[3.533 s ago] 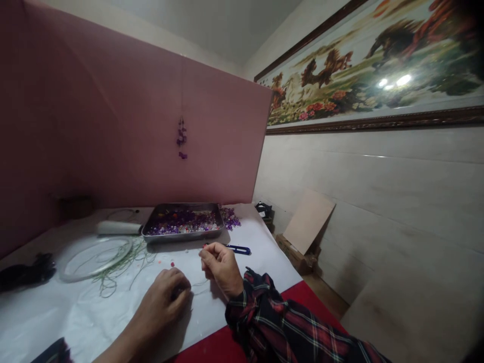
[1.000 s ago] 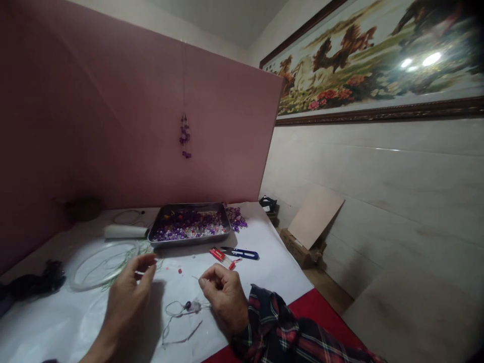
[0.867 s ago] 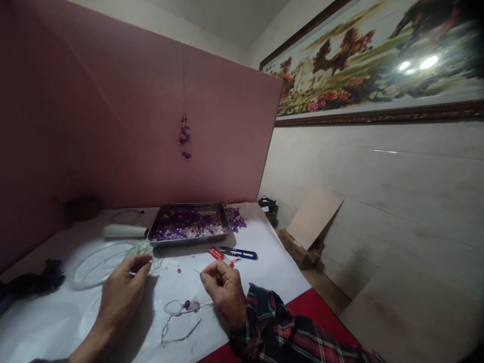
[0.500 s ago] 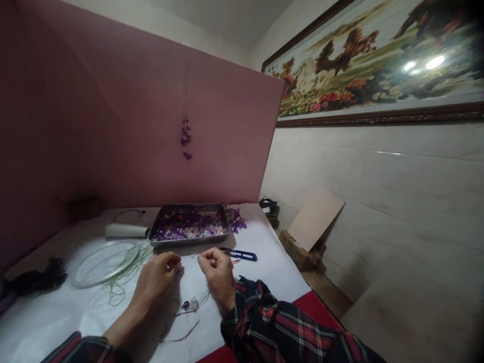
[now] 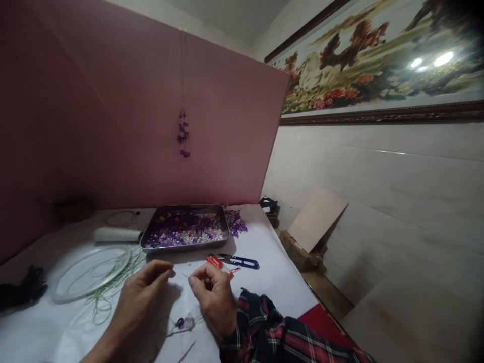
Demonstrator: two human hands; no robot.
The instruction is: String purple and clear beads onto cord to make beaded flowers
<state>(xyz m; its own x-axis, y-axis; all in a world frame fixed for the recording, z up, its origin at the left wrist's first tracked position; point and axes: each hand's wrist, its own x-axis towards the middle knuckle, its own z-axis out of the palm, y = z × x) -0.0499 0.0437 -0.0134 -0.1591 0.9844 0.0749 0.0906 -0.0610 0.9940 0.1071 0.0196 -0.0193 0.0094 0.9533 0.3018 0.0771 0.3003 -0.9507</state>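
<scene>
The right hand (image 5: 215,297) pinches a thin cord (image 5: 185,275); whether the left hand (image 5: 141,292) holds anything is unclear. The beaded piece (image 5: 186,323) lies nearer the worktop's (image 5: 274,275) front edge than the fingertips (image 5: 192,281); tray (image 5: 185,247) and snips (image 5: 245,262) lie beyond.

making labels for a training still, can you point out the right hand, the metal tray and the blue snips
Right hand (image 5: 218,300): head view, middle of the hand.
Metal tray (image 5: 185,247): head view, front wall.
Blue snips (image 5: 235,260): head view, front of the handle.
</scene>
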